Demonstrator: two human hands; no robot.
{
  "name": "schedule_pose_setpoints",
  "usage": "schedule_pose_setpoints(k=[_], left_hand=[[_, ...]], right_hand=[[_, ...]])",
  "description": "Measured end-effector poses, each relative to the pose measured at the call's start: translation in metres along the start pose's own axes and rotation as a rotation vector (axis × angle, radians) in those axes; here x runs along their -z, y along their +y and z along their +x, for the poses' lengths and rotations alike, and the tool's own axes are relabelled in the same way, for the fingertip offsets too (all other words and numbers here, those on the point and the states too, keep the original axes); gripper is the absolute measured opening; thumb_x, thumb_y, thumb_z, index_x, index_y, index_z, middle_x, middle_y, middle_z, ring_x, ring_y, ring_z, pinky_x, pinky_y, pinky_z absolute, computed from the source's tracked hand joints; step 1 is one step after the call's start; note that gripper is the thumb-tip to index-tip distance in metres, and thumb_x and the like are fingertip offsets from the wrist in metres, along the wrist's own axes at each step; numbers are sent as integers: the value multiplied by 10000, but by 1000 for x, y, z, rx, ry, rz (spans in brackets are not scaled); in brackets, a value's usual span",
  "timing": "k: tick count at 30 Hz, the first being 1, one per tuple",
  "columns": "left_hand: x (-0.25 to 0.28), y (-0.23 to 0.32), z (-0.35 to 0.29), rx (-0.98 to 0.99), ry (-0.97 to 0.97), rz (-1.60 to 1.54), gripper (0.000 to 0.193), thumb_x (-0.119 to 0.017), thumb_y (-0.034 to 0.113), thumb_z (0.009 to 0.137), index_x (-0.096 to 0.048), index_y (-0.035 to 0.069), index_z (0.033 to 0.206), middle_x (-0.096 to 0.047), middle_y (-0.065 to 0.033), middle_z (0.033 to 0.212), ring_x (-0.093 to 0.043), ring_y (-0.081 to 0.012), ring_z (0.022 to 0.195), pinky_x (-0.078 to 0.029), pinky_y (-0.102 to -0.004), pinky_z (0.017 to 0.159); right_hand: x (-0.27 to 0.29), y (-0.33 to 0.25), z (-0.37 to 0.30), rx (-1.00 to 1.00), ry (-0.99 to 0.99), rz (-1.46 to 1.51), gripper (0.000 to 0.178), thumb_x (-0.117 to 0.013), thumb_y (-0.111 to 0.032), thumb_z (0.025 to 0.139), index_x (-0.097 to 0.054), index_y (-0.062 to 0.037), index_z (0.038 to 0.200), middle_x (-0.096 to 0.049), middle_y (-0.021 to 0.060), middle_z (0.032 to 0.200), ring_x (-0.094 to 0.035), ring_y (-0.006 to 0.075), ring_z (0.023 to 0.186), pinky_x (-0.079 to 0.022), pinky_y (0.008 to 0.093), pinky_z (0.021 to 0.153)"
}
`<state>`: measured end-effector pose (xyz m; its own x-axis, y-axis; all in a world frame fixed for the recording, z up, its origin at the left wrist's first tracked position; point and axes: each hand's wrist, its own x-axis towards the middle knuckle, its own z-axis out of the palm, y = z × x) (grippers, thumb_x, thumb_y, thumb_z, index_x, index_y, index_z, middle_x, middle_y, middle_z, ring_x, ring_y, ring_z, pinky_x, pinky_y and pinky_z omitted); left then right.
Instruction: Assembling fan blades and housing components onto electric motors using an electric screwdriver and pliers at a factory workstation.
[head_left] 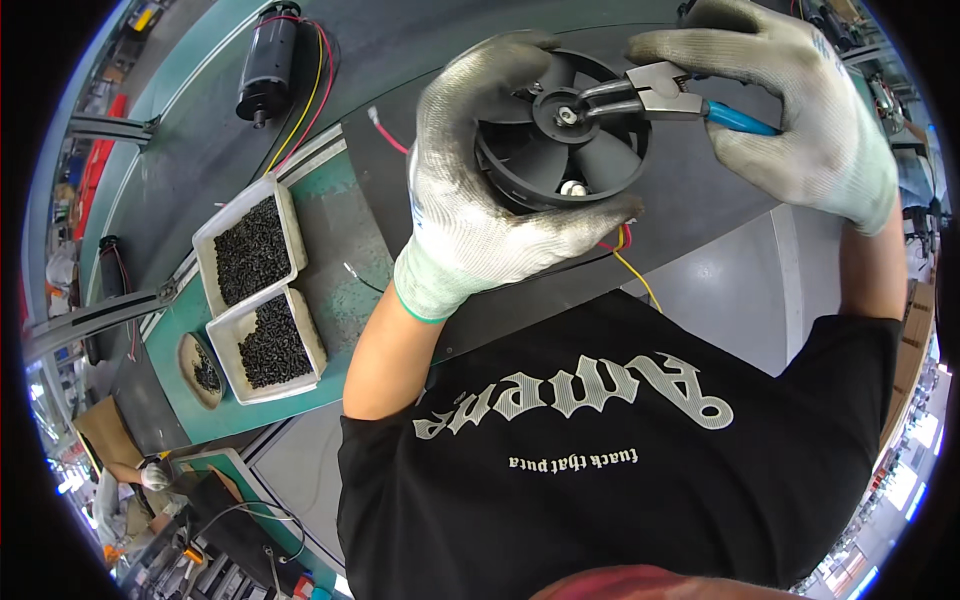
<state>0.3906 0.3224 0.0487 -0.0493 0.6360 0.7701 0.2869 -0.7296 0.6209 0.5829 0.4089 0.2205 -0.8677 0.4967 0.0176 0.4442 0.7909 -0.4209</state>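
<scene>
My left hand (pixel 450 175), in a dirty white knit glove, wraps around the rim of a round black fan (pixel 605 165) and holds it up with its hub facing me. In my gloved right hand (pixel 805 115) is a pair of snap-ring pliers (pixel 663 92) with a blue handle. The thin bent tips of the pliers touch the fan's hub around the small metal shaft end (pixel 567 116). Most of the handles is hidden in the palm. Red and yellow wires (pixel 628 240) hang below the fan.
At the left, two white bins (pixel 297 235) hold many small black parts, beside a round dish (pixel 190 385) with a few more. A black cylindrical motor (pixel 270 70) with wires lies on the dark bench (pixel 370 260). Another person's gloved hand (pixel 155 477) shows at the lower left.
</scene>
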Motion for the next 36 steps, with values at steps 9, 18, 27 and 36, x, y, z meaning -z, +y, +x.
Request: schedule_pose_setpoints(k=[9, 18, 27, 36], left_hand=[[21, 30, 5, 28, -223, 302, 791, -939, 245, 514, -534, 81, 1173, -465, -281, 1302, -556, -440, 1125, -430, -535, 988], [10, 10, 1, -48, -1, -48, 740, -926, 236, 518, -521, 9, 1094, -567, -311, 1161, -621, -346, 1052, -524, -430, 878], [-14, -5, 16, 126, -87, 31, 947, -806, 275, 683, -311, -69, 1413, -537, -279, 1228, -595, -373, 1101, -472, -427, 965], [-21, -31, -69, 447, -534, 991, 547, -582, 480, 891, -575, 14, 1179, -642, -163, 1099, -599, -344, 1012, -457, -462, 899]], right_hand=[[-19, 30, 11, 288, -22, -395, 504, -664, -144, 650, -663, 40, 1118, -610, 156, 798, -617, 288, 724, -508, 375, 635], [-147, 183, -22, -116, 658, -463, 470, -670, -206, 801, -621, -56, 1244, -615, 216, 1114, -618, 347, 1019, -502, 387, 892], [-240, 69, -20, -62, 234, 996, 777, -898, -244, 600, -545, -26, 1257, -591, 113, 1224, -563, 226, 1122, -440, 380, 1006], [-152, 155, 107, -459, 422, 926, 571, -783, -409, 769, -643, 47, 1083, -699, 137, 931, -688, 228, 877, -554, 365, 768]])
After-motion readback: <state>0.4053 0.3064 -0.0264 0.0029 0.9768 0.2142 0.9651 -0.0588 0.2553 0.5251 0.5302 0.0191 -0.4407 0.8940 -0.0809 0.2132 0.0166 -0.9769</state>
